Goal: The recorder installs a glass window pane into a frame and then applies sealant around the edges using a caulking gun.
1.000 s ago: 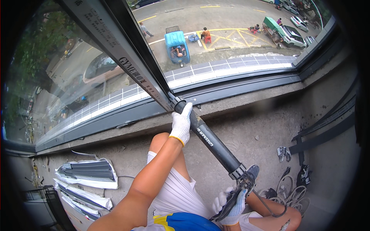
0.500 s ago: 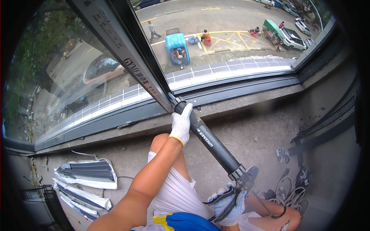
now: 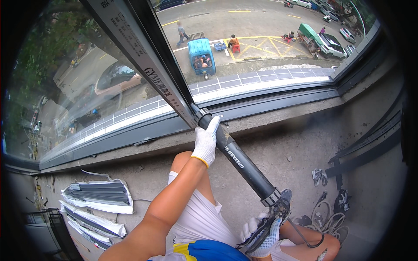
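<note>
A long black caulking gun (image 3: 249, 168) slants from lower right up to the foot of the upright window post (image 3: 150, 71). Its tip end lies against the corner where post and dark bottom frame meet; the tip itself is mostly hidden. My left hand (image 3: 205, 141), in a white knit glove with a yellow cuff, is wrapped round the front of the barrel. Behind the barrel, my right hand (image 3: 266, 238), gloved in white with blue dots, grips the handle and trigger. Its fingers are curled round the lever, close to the handle.
A rough concrete sill (image 3: 261, 124) runs below the window. On the floor at left lie several dark strips in white wrapping (image 3: 98, 195). Cables (image 3: 328, 219) are heaped at right, near dark strips by the wall (image 3: 370, 139). Outside are a blue three-wheeler (image 3: 201, 56), cars and people.
The trigger lever has come closer to the handle under my right fingers. The gun's rear has shifted slightly right. My left hand keeps its hold. Outside, a walking person has moved right.
</note>
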`<state>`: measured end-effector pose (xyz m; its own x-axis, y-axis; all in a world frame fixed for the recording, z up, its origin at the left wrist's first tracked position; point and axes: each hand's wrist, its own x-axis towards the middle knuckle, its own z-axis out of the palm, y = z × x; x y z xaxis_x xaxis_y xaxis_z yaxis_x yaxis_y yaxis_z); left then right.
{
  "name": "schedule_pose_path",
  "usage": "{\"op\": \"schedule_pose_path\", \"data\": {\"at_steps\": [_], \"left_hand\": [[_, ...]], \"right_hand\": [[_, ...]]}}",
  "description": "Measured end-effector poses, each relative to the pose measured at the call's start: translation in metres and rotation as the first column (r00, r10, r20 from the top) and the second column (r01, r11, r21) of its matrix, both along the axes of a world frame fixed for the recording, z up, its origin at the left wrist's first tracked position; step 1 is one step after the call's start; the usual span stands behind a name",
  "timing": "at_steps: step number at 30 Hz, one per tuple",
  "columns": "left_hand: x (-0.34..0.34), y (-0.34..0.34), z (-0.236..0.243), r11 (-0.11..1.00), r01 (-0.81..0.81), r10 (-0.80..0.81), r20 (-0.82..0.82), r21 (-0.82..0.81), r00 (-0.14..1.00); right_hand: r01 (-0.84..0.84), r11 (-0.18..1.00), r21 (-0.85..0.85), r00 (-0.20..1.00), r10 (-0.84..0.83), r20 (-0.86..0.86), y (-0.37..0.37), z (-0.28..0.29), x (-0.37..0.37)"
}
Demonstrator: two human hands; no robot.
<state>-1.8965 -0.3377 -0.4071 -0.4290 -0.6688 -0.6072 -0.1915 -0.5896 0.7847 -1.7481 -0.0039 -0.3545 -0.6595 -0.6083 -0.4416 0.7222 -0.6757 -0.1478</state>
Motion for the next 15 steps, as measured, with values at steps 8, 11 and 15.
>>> {"op": "schedule_pose_path", "data": {"at_steps": [8,11,15], "left_hand": [[0.000,-0.001,0.005,0.999,0.002,-0.001,0.021,-0.033,1.000],[0.000,-0.001,0.009,1.000,0.001,-0.001,-0.013,-0.020,1.000],[0.001,-0.001,0.015,0.999,0.010,-0.010,0.005,-0.033,1.000]], "right_hand": [[-0.036,0.997,-0.074,0.996,0.030,-0.089,0.004,0.005,0.000],[-0.009,1.000,-0.003,0.999,0.009,-0.049,0.007,0.008,0.002],[-0.022,0.997,-0.074,1.000,0.021,-0.021,0.010,0.009,0.005]]}}
